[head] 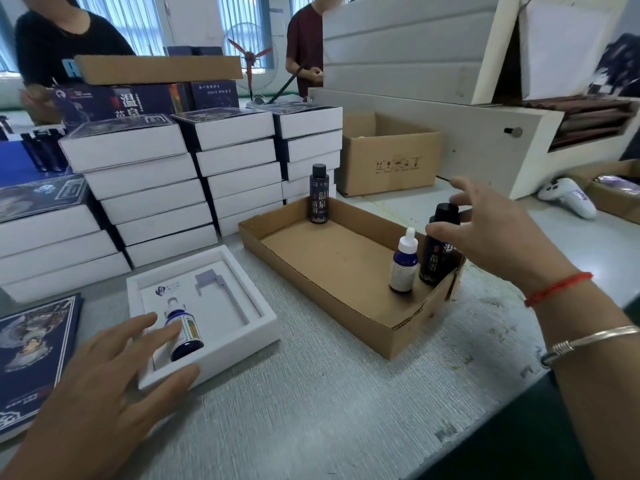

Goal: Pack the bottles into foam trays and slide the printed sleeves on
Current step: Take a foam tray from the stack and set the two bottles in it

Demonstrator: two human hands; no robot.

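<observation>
Now your left hand (pixel 114 372) lies flat along the near-left edge of the foam tray (pixel 239 336), fingers spread and straight. One fingertip rests on the small blue dropper bottle (pixel 183 332), which lies on its side in the left recess, and the thumb presses the tray's front rim. That looks meant to steady the light foam on the grey table (pixel 311 410) and seat the dropper while the other arm works. The long recess (pixel 227 292) beside it is bare, so the tray is probably half filled.

Your right hand (pixel 485 230) hangs over the near corner of the shallow cardboard tray (pixel 311 296), fingers open and curving around the black cap of the tall dark bottle (pixel 438 251); whether they touch the cap I cannot tell, and nothing is pinched. That bottle stands upright, touching or nearly touching a second dropper bottle (pixel 403 265). A further tall bottle (pixel 318 194) stands alone at the far corner, well apart. The tall shape suits the empty recess, so this reach is likely the pickup for it.

Stacks of white boxes (pixel 149 188) rise behind the foam tray, seemingly finished sets kept out of the working area. A dark printed sleeve (pixel 31 355) lies flat just left of your left hand, close by for sliding on once both bottles are seated.
</observation>
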